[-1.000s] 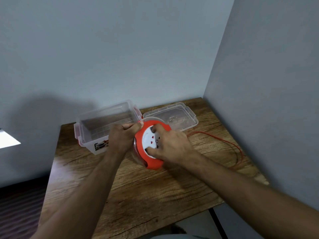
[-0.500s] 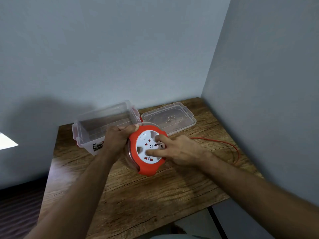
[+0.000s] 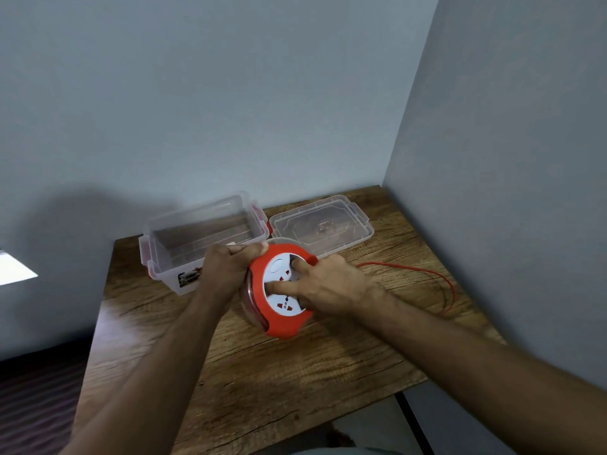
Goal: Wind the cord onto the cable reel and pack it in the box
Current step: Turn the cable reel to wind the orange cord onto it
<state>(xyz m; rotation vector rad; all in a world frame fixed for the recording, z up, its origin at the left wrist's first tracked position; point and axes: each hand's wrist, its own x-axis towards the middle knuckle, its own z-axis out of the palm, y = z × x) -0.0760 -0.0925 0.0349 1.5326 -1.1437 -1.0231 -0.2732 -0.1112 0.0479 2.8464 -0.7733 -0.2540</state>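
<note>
An orange cable reel [image 3: 283,326] with a white socket face stands tilted on the wooden table [image 3: 295,382]. My left hand [image 3: 226,274] grips its upper left rim. My right hand [image 3: 323,285] presses its fingers into the white centre disc. A thin orange cord [image 3: 427,272] runs from behind my right hand and loops along the table's right side. The clear plastic box [image 3: 164,251] with red latches stands open behind the reel, with nothing inside.
The box's clear lid [image 3: 358,221] lies flat at the back right of the table. Grey walls close in behind and on the right. The table's front edge drops to the floor near me.
The white disc has turned under my right fingers. The cord loop on the right has shortened and drawn in toward the reel. My left hand kept its grip.
</note>
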